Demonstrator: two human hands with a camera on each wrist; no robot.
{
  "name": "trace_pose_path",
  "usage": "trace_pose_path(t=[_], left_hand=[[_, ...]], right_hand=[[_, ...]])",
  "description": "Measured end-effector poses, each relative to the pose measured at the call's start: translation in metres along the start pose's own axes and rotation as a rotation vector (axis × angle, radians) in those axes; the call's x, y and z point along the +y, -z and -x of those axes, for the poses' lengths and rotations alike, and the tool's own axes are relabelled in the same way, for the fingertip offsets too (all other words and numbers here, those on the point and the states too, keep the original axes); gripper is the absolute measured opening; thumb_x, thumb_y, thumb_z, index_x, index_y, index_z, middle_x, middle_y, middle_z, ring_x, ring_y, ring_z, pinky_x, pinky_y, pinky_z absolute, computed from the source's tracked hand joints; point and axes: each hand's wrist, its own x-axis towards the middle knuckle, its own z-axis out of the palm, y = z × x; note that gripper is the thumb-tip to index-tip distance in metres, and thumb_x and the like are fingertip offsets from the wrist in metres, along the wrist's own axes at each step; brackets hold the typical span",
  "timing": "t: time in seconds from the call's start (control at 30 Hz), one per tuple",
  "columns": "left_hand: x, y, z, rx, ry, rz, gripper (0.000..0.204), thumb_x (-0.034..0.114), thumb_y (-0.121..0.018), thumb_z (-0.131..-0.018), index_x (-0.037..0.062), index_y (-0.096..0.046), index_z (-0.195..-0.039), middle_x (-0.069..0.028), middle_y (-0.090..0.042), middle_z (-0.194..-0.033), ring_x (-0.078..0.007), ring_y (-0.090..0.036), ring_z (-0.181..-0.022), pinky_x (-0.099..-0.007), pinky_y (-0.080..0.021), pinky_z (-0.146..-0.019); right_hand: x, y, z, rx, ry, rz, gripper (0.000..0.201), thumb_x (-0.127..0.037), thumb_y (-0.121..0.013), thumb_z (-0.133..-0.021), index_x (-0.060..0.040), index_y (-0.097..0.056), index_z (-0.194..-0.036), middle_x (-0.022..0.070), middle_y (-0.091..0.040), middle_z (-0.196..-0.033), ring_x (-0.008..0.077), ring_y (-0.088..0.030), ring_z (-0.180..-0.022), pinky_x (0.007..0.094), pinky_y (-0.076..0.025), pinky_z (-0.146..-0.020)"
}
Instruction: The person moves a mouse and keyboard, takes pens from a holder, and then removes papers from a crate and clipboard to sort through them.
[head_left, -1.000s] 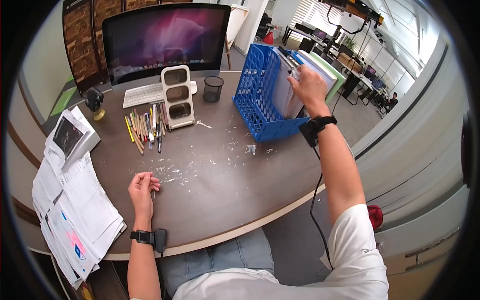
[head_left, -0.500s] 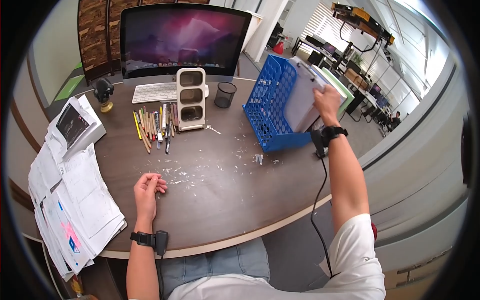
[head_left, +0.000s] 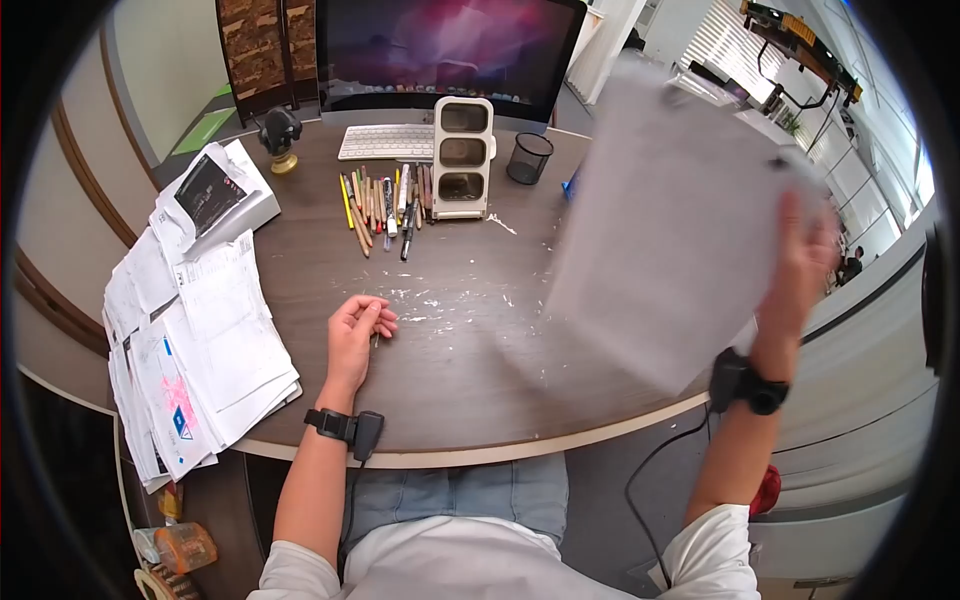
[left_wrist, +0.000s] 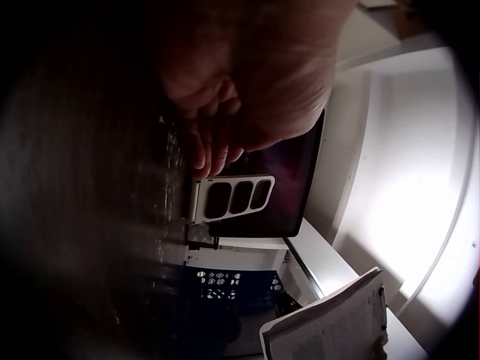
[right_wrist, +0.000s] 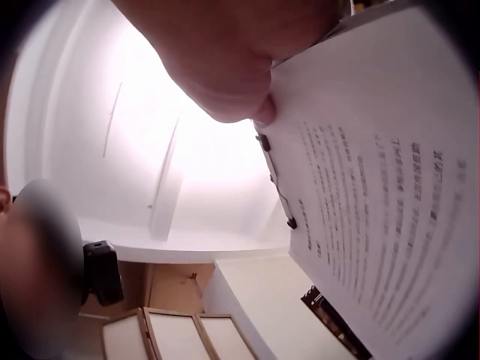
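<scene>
Clamping the edge of a raised clipboard (head_left: 665, 240) with printed sheets, the right hand (head_left: 797, 275) grips firmly; the left hand (head_left: 357, 335), loosely curled, holds nothing over the counter (head_left: 450, 400).

The head view is evenly bright, with daylight at the slatted window blinds (head_left: 735, 45); fisheye distortion bends its edges into black corners, and motion blurs the clipboard papers (head_left: 670, 230) and right hand (head_left: 800, 255). The left wrist view is dim, the tabletop (left_wrist: 82, 187) nearly black beside a glaring wall (left_wrist: 420, 150). In the right wrist view, the white ceiling (right_wrist: 217, 161) is blown out.
</scene>
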Motion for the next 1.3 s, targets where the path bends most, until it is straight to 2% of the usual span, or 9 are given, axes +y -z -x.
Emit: trace_pose_path(t=[0.03,0.23,0.37,0.43,0.5,0.57,0.67,0.77,1.3], left_hand=[[0.001,0.0,0.001,-0.004,0.0,-0.009,0.017,0.01,-0.056,-0.105,-0.0041,-0.066,-0.106,-0.0123,-0.07,-0.09,-0.0153,-0.067,-0.077,-0.0257,-0.053,-0.068],[-0.009,0.007,-0.002,0.035,-0.005,0.068,0.017,0.011,-0.056,-0.106,-0.003,-0.065,-0.11,-0.0119,-0.071,-0.094,-0.0156,-0.067,-0.082,-0.0274,-0.054,-0.074],[-0.009,0.001,-0.005,0.089,-0.045,-0.008,0.015,0.009,-0.058,-0.104,-0.0022,-0.065,-0.111,-0.0114,-0.07,-0.1,-0.016,-0.067,-0.089,-0.0274,-0.055,-0.079],[-0.01,-0.006,-0.007,0.153,-0.041,-0.147,0.016,0.008,-0.057,-0.104,-0.0017,-0.065,-0.115,-0.0096,-0.069,-0.103,-0.0142,-0.067,-0.091,-0.0263,-0.055,-0.082],[-0.004,-0.016,-0.01,0.102,-0.002,-0.303,0.022,0.007,-0.062,-0.099,-0.0018,-0.064,-0.118,-0.0112,-0.067,-0.112,-0.0193,-0.065,-0.101,-0.032,-0.054,-0.09],[0.014,-0.049,-0.009,-0.063,-0.541,-1.039,0.03,0.01,-0.067,-0.093,-0.0019,-0.063,-0.121,-0.0147,-0.064,-0.119,-0.0276,-0.061,-0.112,-0.0385,-0.05,-0.099],[0.024,-0.092,-0.023,-0.363,-0.618,-1.229,0.037,0.013,-0.07,-0.088,-0.002,-0.064,-0.121,-0.0179,-0.061,-0.123,-0.0346,-0.054,-0.123,-0.0452,-0.045,-0.105],[0.009,-0.116,-0.05,-0.698,-0.41,-1.465,0.028,0.012,-0.07,-0.087,-0.0013,-0.067,-0.112,-0.0189,-0.063,-0.117,-0.0356,-0.058,-0.119,-0.047,-0.05,-0.098],[0.034,-0.069,-0.098,-0.836,-0.298,-1.586,0.012,0.001,-0.063,-0.079,0.0024,-0.071,-0.088,-0.0166,-0.071,-0.09,-0.0399,-0.067,-0.086,-0.0482,-0.054,-0.075]], right_hand=[[0.011,-0.012,0.024,-0.044,-0.06,0.274,0.027,-0.023,-0.072,-0.099,-0.0027,-0.067,-0.116,0.0038,-0.068,-0.108,0.0095,-0.062,-0.097,0.0246,-0.05,-0.088],[0.105,-0.093,0.177,-0.615,-0.854,-0.329,0.03,-0.022,-0.073,-0.097,-0.0012,-0.064,-0.117,0.0052,-0.069,-0.105,0.0102,-0.063,-0.092,0.0258,-0.051,-0.08],[0.141,-0.099,0.212,-0.758,-0.702,-0.062,0.058,-0.027,-0.077,-0.093,0.006,-0.054,-0.135,0.0192,-0.068,-0.117,0.0258,-0.067,-0.103,0.0358,-0.054,-0.091],[0.134,-0.079,0.218,-0.676,-0.203,0.419,0.071,-0.026,-0.078,-0.09,0.0073,-0.047,-0.144,0.0259,-0.062,-0.131,0.0346,-0.062,-0.119,0.0405,-0.049,-0.102],[0.109,-0.051,0.231,-0.729,-0.375,0.292,0.08,-0.023,-0.082,-0.086,0.0085,-0.041,-0.148,0.0296,-0.054,-0.142,0.0402,-0.052,-0.132,0.0429,-0.043,-0.11],[0.08,-0.028,0.252,-0.851,-0.786,0.017,0.089,-0.019,-0.086,-0.081,0.0088,-0.038,-0.15,0.0292,-0.051,-0.145,0.0423,-0.045,-0.137,0.0447,-0.039,-0.114],[0.037,-0.013,0.276,-0.928,-0.44,0.35,0.1,-0.018,-0.091,-0.073,0.0097,-0.035,-0.151,0.0296,-0.052,-0.143,0.0439,-0.048,-0.132,0.046,-0.041,-0.112],[0.02,-0.013,0.286,-0.896,-0.459,0.412,0.106,-0.018,-0.093,-0.068,0.0093,-0.035,-0.151,0.0295,-0.053,-0.141,0.0447,-0.05,-0.128,0.0469,-0.043,-0.11],[0.011,-0.037,0.273,-1.127,-0.414,0.227,0.114,0.001,-0.087,-0.062,0.0036,-0.026,-0.158,0.0264,-0.052,-0.14,0.0442,-0.051,-0.125,0.0465,-0.043,-0.108]])
